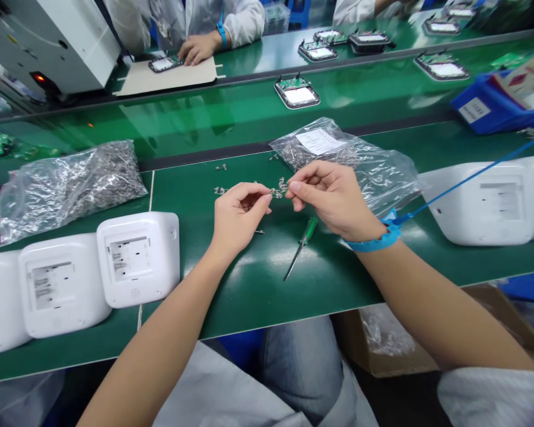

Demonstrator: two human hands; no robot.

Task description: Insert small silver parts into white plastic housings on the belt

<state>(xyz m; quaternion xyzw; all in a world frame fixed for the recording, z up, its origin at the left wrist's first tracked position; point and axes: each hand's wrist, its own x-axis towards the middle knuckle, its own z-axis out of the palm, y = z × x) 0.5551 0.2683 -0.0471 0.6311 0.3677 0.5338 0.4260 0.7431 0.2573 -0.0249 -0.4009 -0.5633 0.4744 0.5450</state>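
Note:
Above the green mat, both hands meet over small coiled metal parts that look like battery springs [276, 193]. My left hand [240, 210] is closed, thumb and forefinger pinching one end of the cluster. From the right, my right hand [327, 193] pinches the other end; a blue wrist strap circles that wrist. How many pieces are held cannot be made out. More loose battery springs [221, 167] lie on the mat beyond and beside the left hand. Below the right hand rests a screwdriver [301, 248] with a green handle.
White plastic housings [137, 287] stand at left, others [480, 222] at right. Clear bags of metal parts lie at left [89, 184] and behind the right hand [311, 139]. A conveyor [231, 112] carries a device half [297, 92]. Opposite, a co-worker's hand [198, 48] touches another.

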